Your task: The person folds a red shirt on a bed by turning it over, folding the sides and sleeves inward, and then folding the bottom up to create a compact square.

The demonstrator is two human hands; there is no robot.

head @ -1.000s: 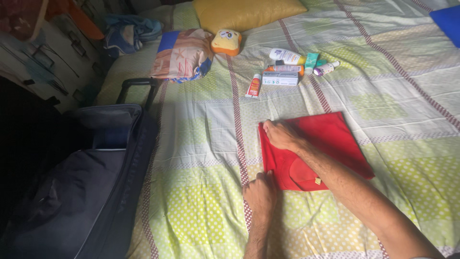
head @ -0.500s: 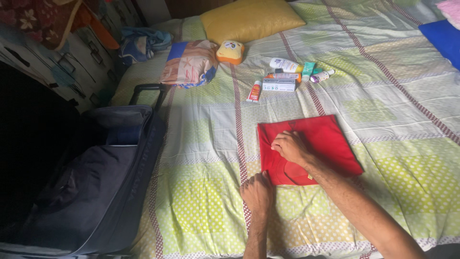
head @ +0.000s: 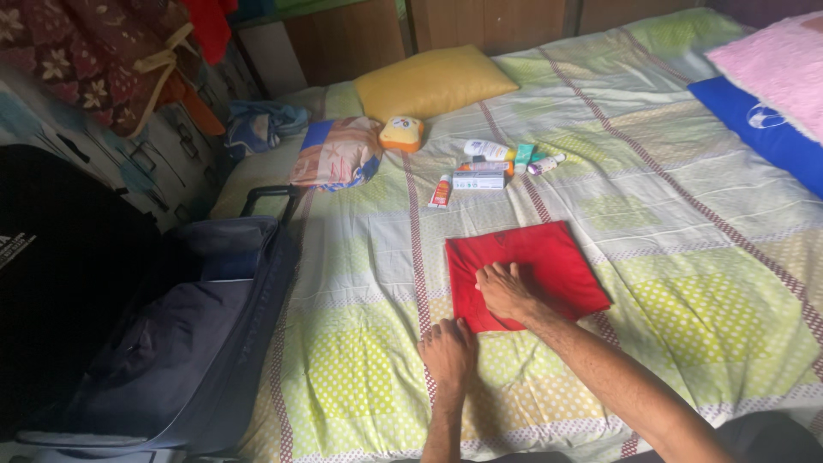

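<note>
While both forearms reach up from the bottom edge, the right hand (head: pixel 504 290) lies palm-down on the folded red garment (head: pixel 536 261), its fingers (head: pixel 485 276) spread flat and pressing the cloth rather than gripping it. At about seven o'clock from it, the left hand (head: pixel 447 351) rests knuckles-up on the bed (head: pixel 686 206), fingers curled in at the garment's near left corner; whether they pinch the cloth cannot be told.

That garment sits as a neat rectangle on the green-and-white checked sheet, slightly right of the middle of the view, with most of it stretching toward one o'clock from the right fingers.

At nine o'clock from the hands, a dark blue suitcase (head: pixel 171 343) lies open beside the bed, its handle (head: pixel 273 195) raised; inside only dark lining and a bluish pocket show. Toward twelve o'clock, well apart from the garment, a cluster of toiletry tubes and bottles (head: pixel 489 165) lies on the sheet, with a patterned bundle (head: pixel 336 154), a small orange-and-yellow pouch (head: pixel 403 134) and a yellow pillow (head: pixel 435 82) beyond. At two o'clock lie a blue cloth (head: pixel 759 129) and a pink cover (head: pixel 776 64).
</note>
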